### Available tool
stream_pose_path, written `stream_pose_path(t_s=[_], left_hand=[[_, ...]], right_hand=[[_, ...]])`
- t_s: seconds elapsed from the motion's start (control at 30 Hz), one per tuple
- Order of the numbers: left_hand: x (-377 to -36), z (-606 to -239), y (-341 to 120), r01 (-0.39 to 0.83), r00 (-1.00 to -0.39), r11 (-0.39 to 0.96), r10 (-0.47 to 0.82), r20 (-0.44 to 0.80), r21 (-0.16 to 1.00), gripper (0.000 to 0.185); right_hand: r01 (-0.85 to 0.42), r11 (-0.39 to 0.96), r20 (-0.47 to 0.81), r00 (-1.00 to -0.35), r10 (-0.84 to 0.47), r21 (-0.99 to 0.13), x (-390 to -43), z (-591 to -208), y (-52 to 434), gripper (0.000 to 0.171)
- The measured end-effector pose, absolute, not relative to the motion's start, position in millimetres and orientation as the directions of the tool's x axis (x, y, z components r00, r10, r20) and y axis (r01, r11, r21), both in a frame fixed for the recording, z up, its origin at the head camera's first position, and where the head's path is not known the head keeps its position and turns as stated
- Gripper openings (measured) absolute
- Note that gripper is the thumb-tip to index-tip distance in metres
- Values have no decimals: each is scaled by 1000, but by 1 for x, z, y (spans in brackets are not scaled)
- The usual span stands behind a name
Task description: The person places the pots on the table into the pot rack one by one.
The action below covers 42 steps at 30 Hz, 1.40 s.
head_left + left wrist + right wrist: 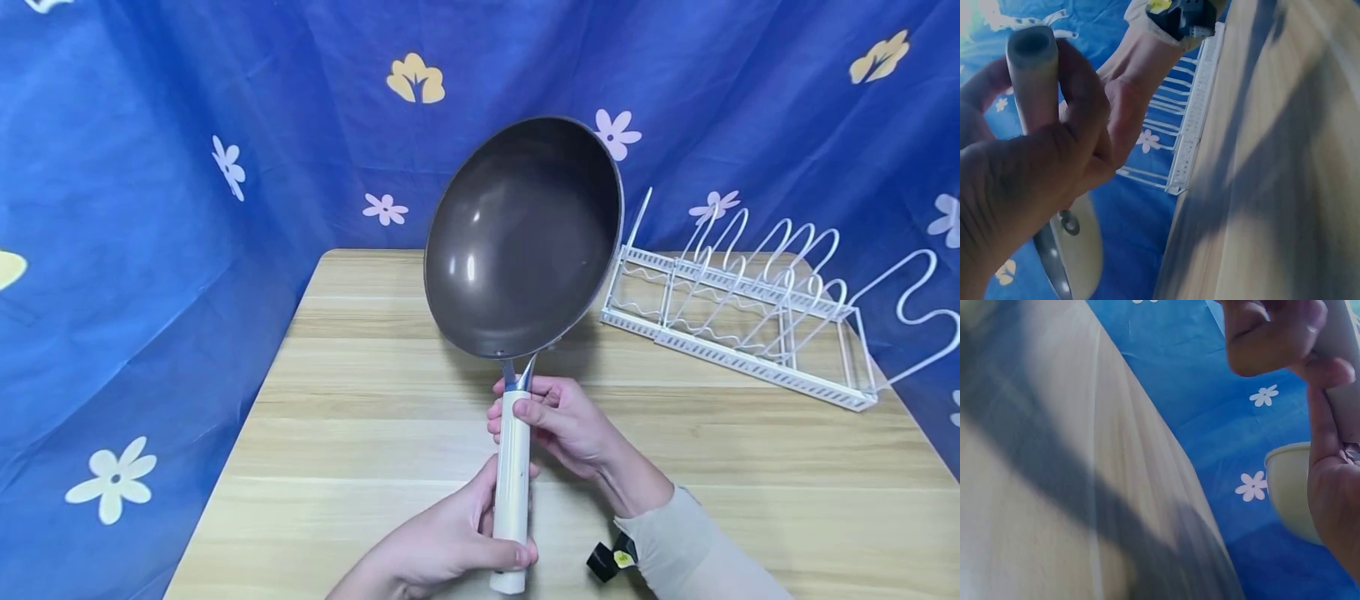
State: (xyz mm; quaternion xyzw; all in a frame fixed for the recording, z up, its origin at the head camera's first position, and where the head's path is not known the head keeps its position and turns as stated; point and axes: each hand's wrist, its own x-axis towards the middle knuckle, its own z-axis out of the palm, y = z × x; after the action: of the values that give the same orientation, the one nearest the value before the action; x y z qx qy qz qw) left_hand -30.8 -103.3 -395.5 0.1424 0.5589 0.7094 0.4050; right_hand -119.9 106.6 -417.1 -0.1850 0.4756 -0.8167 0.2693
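Note:
A frying pan [525,242] with a dark inside and a cream outside [1291,494] is held up over the table, its bowl tilted toward me. Near the bottom end of its white handle [512,467], my left hand [442,533] grips with the thumb across the front. Higher up, close to the metal neck [519,375], my right hand [566,421] holds the same handle, thumb in front and fingers behind. The left wrist view shows the handle's hollow end [1032,47] poking out of the left hand [1041,150].
A white wire rack [750,333] with several upright loops stands on the table's right side. Blue flowered cloth [300,125] hangs behind and at the sides of the wooden table [337,433]. A black wrist camera [611,560] sits at the right cuff.

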Motion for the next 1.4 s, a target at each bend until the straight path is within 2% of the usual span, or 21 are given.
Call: stream_pose_path(t_s=[0.1,0.17,0.37,0.43,0.57,0.7,1.0,1.23,1.4], left_hand=[[-29,-396,-99,-330,-685,39,677,-268,943,94],[-29,-398,-97,-314,-698,69,660,-279,947,92],[-32,-401,-92,-362,-718,52,621,-314,931,75],[-33,-402,-91,-311,-758,105,572,-313,945,68],[-36,-403,-89,-154,-838,297,466,-284,942,56],[-39,-401,-86,-69,-876,408,412,-252,910,49],[-50,-395,-71,-50,-903,383,377,-206,922,42],[-63,-395,-55,18,-901,338,414,-132,941,48],[-75,-398,-45,90,-893,352,443,-81,932,52]], right_hand=[[204,-372,59,-808,-586,-905,-120,-416,111,32],[166,-362,74,-821,-565,-917,-119,-415,114,31],[71,-286,85,-863,-498,-956,-118,-409,127,45],[40,-240,81,-877,-474,-970,-118,-406,132,48],[1,-169,71,-904,-421,-986,-116,-401,138,50],[-16,-136,65,-931,-359,-991,-115,-396,143,49],[-108,-139,134,-971,-196,-984,-112,-382,153,41],[-186,-147,194,-980,-40,-971,-111,-373,164,31],[-217,-136,213,-976,44,-967,-112,-371,170,34]])
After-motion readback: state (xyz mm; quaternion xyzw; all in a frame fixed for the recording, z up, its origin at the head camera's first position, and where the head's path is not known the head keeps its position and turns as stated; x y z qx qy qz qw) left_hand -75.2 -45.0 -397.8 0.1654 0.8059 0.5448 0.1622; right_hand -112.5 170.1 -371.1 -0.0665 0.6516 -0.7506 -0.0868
